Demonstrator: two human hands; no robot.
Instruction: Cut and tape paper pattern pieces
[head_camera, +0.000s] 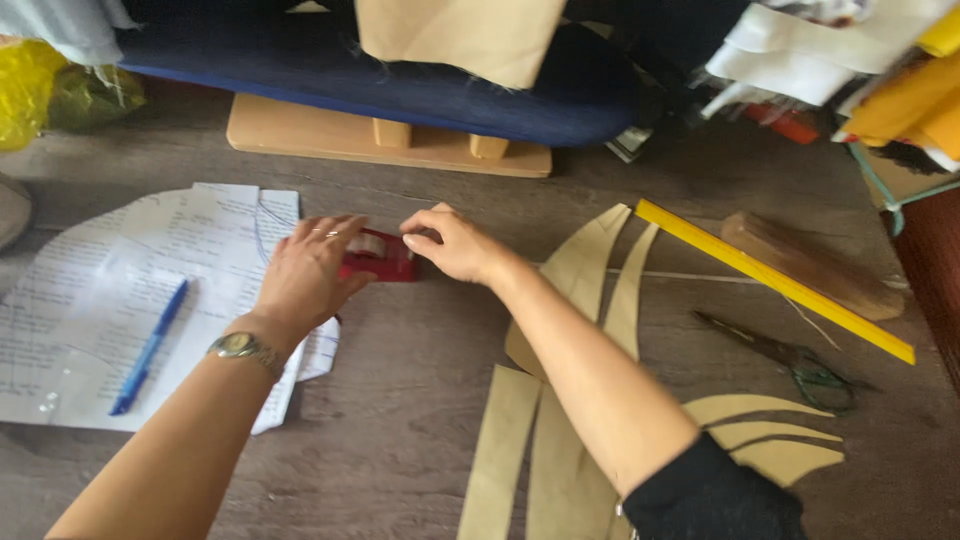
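Red tape dispenser (381, 256) sits on the wooden table (400, 400), gripped from both sides: left hand (310, 268) curled around one end, right hand (455, 243) pinching the other. Papers (110, 300) with a blue pen (150, 347) lie left; tan pattern pieces (560, 440), a yellow ruler (775, 280) and scissors (780, 352) right.

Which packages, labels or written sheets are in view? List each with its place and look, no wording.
Written sheets: left on the table, white paper with rounded cut edges, covered in fine handwriting; a blue pen lies on them.
Tape dispenser: centre, small and red, between the left hand and right hand; no label can be made out.
Yellow bag: top left corner, crumpled.
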